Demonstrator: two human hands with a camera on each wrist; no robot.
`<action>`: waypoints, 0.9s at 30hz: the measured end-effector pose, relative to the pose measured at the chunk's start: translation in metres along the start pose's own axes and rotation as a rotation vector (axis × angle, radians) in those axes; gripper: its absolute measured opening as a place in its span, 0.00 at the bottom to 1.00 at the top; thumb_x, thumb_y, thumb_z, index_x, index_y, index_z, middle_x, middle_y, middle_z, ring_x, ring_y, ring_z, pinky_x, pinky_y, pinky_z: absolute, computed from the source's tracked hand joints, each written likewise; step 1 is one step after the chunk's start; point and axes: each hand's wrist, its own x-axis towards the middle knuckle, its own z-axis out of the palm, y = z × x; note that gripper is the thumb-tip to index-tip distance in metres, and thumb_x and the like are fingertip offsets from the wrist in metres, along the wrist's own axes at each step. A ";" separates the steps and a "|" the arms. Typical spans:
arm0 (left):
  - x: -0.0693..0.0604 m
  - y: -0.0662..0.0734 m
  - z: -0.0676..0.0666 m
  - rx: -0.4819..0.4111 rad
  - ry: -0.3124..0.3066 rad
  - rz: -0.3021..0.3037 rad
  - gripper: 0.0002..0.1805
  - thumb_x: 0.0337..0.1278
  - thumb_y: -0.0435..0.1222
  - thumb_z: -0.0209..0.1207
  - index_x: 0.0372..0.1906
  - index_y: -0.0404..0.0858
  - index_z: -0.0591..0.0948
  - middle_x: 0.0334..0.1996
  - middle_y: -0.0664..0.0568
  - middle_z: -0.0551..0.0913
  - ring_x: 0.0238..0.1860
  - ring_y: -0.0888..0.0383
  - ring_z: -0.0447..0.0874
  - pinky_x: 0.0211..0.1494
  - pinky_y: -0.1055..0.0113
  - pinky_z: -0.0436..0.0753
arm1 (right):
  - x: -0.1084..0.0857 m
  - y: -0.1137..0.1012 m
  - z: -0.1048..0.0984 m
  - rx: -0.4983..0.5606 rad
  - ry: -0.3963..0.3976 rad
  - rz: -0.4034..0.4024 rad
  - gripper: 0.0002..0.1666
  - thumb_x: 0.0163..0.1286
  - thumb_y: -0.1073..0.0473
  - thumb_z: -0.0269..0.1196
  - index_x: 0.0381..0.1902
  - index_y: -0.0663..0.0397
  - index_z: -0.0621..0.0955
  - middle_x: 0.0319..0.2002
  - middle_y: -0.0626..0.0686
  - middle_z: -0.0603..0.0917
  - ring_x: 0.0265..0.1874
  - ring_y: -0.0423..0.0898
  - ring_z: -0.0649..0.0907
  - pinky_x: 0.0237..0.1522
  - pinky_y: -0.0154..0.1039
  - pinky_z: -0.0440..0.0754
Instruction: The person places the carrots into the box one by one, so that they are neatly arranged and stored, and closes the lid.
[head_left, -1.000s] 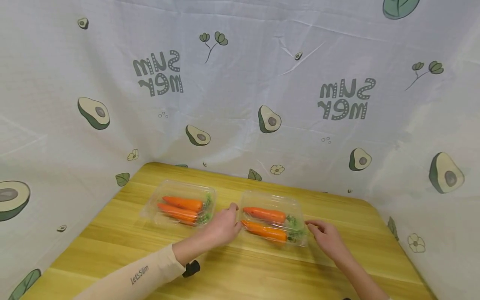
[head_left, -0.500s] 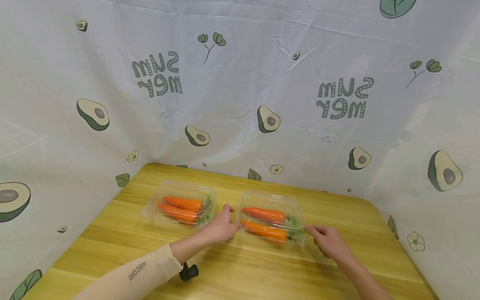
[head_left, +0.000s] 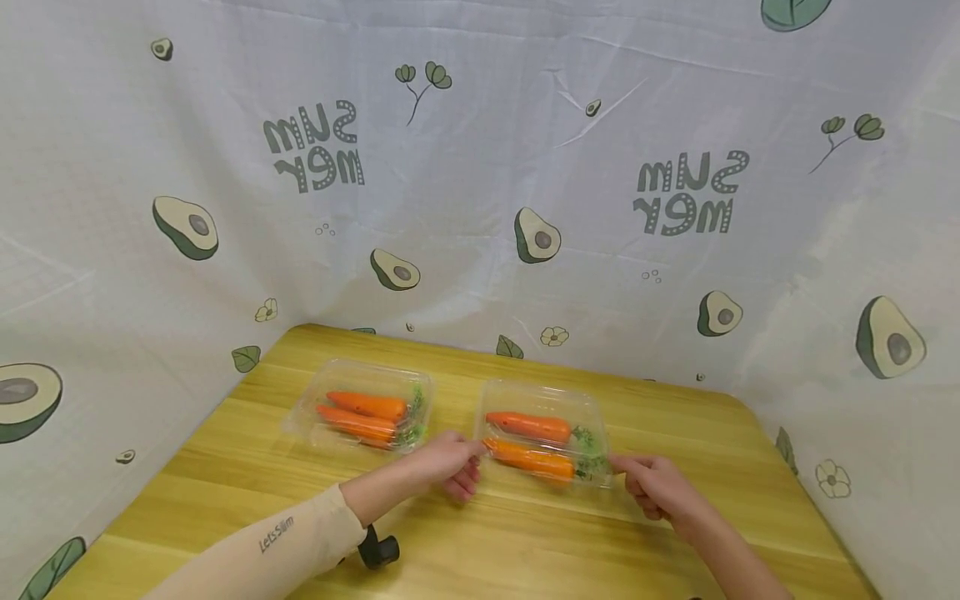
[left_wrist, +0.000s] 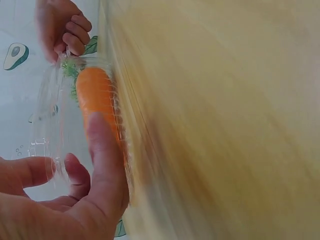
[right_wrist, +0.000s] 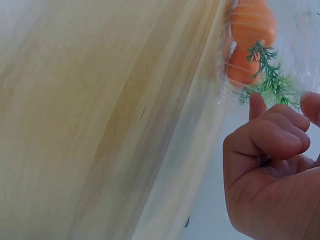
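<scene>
A clear plastic clamshell container (head_left: 540, 396) stands on the table, its lid down. Inside lie two orange carrots with green tops, the nearer carrot (head_left: 528, 458) along the front. My left hand (head_left: 448, 467) is at the container's front left corner; in the left wrist view its thumb and fingers bend around the plastic edge, and their exact contact is partly hidden. At the front right corner my right hand (head_left: 660, 487) pinches the rim with thumb and index finger, the other fingers curled in. The right wrist view shows the green carrot tops (right_wrist: 272, 82) just beyond those fingertips.
To the left is a second clear container (head_left: 337, 371) with two carrots (head_left: 367, 407). Both stand on a yellow wood-grain table (head_left: 480, 542). A white curtain (head_left: 465, 183) printed with avocados encloses the back and sides. A black device (head_left: 378, 550) sits under the left wrist.
My left hand has come down from the container's left side to its front left corner, its fingers now below. The right hand has shifted slightly along the right edge toward me.
</scene>
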 end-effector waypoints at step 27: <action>-0.001 0.000 -0.002 -0.072 -0.008 0.030 0.11 0.72 0.33 0.53 0.36 0.29 0.81 0.22 0.54 0.77 0.19 0.63 0.77 0.21 0.74 0.78 | 0.000 0.008 0.002 0.195 -0.156 0.002 0.12 0.75 0.54 0.57 0.39 0.57 0.81 0.14 0.40 0.58 0.13 0.37 0.56 0.18 0.33 0.55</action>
